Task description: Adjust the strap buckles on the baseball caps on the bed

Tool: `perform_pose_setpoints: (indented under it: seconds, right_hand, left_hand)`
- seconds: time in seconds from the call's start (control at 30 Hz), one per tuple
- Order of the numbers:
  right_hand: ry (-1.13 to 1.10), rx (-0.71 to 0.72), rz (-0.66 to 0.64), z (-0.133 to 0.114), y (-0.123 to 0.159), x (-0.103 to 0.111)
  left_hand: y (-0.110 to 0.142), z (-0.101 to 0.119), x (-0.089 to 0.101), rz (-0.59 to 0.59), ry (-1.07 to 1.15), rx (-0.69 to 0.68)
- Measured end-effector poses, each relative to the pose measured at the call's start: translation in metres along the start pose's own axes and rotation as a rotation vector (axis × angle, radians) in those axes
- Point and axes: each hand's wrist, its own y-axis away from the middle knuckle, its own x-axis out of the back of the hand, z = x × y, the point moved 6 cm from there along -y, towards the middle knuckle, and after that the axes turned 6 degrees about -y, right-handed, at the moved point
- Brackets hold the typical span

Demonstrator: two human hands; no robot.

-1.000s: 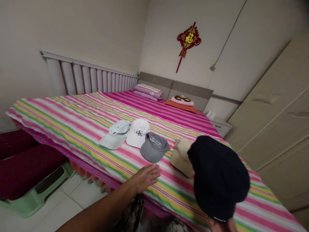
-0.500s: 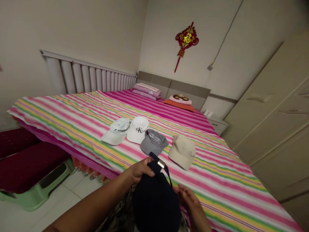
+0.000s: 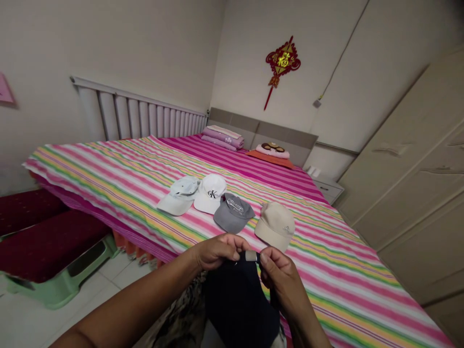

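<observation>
Right hand (image 3: 283,273) gripping navy cap (image 3: 237,302), CK cap (image 3: 211,194)

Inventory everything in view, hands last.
Dark cap: 1, blackish, lower centre
Cover: 1, striped, on bed
Pale cap: 1, whitish, leftmost on cover
CK cap: 1, white, second
Script cap: 1, grey, third
Logo cap: 1, beige, rightmost
Folded stacks: 2, purple, orange-pink, by headboard
Radiator: 1, whitish, left
Ornament: 1, red, far wall
Flat piece: 1, pink, left edge
Nightstand: 1, white, by headboard
Wardrobe: 1, beige, right
Stools: 2, red-green, lower left
Left hand, right hand: 2, bare, gripping dark cap
</observation>
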Motion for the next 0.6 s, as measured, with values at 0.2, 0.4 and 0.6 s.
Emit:
perform_pose_setpoints:
  seconds: [0.2, 0.4, 0.6]
  right_hand:
    - [-0.023, -0.005, 0.039, -0.006, 0.005, 0.003]
    - [-0.064, -0.02, 0.038, -0.008, 0.008, 0.002]
    - [-0.147, -0.03, 0.009, -0.004, 0.008, -0.001]
  left_hand:
    - [0.002, 0.0, -0.015, -0.093, 0.145, -0.025]
    - [0.002, -0.004, -0.01, 0.058, 0.09, -0.011]
    - [-0.001, -0.008, -0.01, 0.01, 0.125, 0.021]
